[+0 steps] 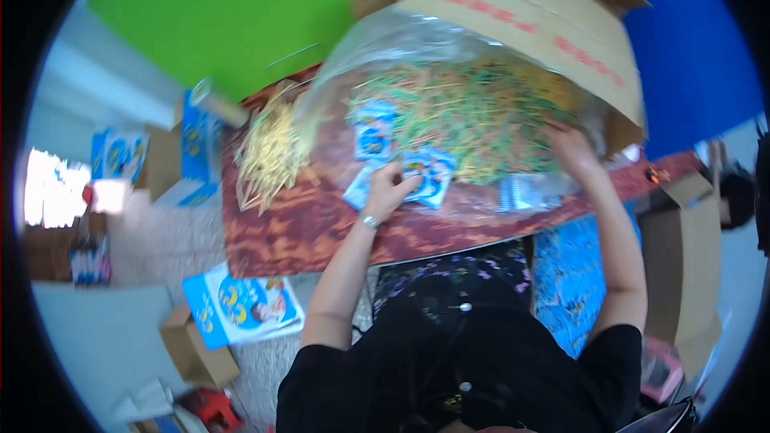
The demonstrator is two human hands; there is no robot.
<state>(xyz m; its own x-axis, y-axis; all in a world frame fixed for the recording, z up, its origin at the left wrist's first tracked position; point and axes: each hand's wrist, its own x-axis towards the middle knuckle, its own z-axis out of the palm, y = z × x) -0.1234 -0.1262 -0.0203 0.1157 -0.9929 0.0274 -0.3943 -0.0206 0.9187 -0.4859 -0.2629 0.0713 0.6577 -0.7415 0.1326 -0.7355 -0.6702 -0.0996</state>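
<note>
On a red-brown patterned table, my left hand is closed on a small blue-and-white packet, with its thumb lying over the packet's edge. More packets of the same kind lie just beyond that hand. To the right, my right hand reaches into the edge of a wide heap of thin green and yellow sticks. Blur and the sticks hide its fingertips. The heap spreads out of a clear plastic bag lying in a tipped cardboard box.
A bundle of pale yellow sticks rests at the table's left end. A small clear packet with blue lines lies near the front edge. Below left is a blue-and-white printed pack; an open carton stands at right.
</note>
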